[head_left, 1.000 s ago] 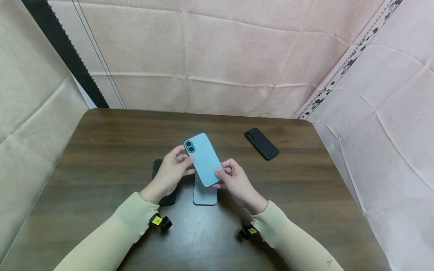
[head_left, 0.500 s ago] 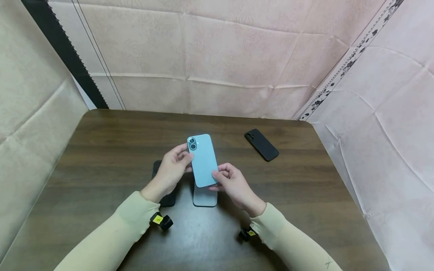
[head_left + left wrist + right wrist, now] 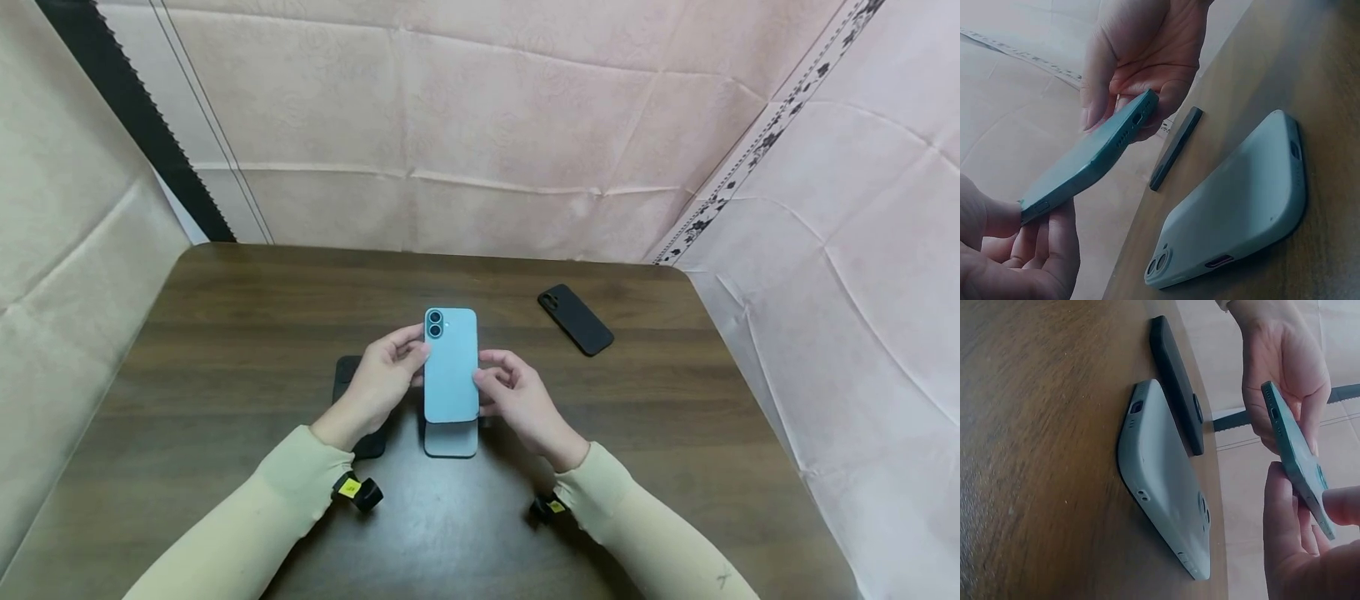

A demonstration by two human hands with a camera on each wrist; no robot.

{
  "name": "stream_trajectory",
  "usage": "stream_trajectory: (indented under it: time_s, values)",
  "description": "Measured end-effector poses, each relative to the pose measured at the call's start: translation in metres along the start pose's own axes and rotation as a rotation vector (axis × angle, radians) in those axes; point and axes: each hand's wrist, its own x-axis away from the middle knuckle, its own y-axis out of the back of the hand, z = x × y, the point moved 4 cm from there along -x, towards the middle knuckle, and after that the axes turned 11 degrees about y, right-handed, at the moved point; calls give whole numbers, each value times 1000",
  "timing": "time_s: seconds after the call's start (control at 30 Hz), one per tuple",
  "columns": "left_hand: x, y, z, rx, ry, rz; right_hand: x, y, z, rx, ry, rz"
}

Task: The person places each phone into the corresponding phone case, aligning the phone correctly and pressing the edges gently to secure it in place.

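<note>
A light blue phone [image 3: 451,367] is held upright above the table, its back with two camera lenses toward me. My left hand [image 3: 381,375] pinches its left edge between thumb and fingers, near the lenses. On the opposite long edge, my right hand [image 3: 521,400] pinches it lower down. Beneath the phone lies a pale blue phone case [image 3: 450,442], partly hidden in the head view. The left wrist view shows the case [image 3: 1235,187] back up, with a port cutout at its end. Beside it, a black phone case [image 3: 1175,381] lies partly covered by my left hand in the head view.
A second black phone case [image 3: 575,320] lies slanted at the back right of the brown wooden table [image 3: 675,467]. Pale patterned cloth [image 3: 510,125] hangs behind the table and along both sides.
Both hands have turned the light blue phone from a slant to straight up and down, shifting its top rightward and its lower end leftward. The cases on the table stay put.
</note>
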Motion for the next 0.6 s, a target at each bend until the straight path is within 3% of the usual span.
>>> stream_trajectory:
  time_s: [0.37, 0.6]
  values:
    - [-1, -4, 7, -34, 6, 3, -2, 0, -2, 17, -25, -19]
    - [-2, -8, 10, -59, 33, 60, 7, -6, 26, 29, -16, -31]
